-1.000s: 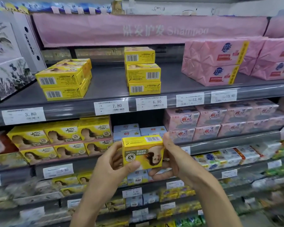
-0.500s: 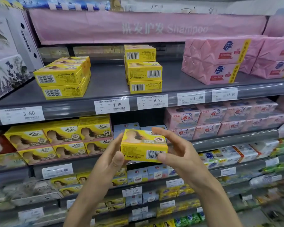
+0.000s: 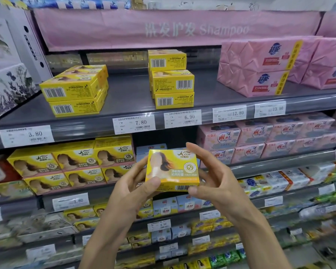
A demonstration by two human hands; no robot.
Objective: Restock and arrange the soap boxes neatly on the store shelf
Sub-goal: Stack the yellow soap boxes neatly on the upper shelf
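Soap box [image 3: 172, 169] sits pinched between my left hand [image 3: 133, 188] and right hand [image 3: 215, 183] by fingertips only, so it could slip short of the shelf [image 3: 136, 98].

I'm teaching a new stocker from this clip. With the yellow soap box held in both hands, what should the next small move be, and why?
Probably lift the yellow soap box, held between left hand and right hand, toward the three-high stack on the upper shelf. Those boxes look the same, and bare shelf lies beside the stack.
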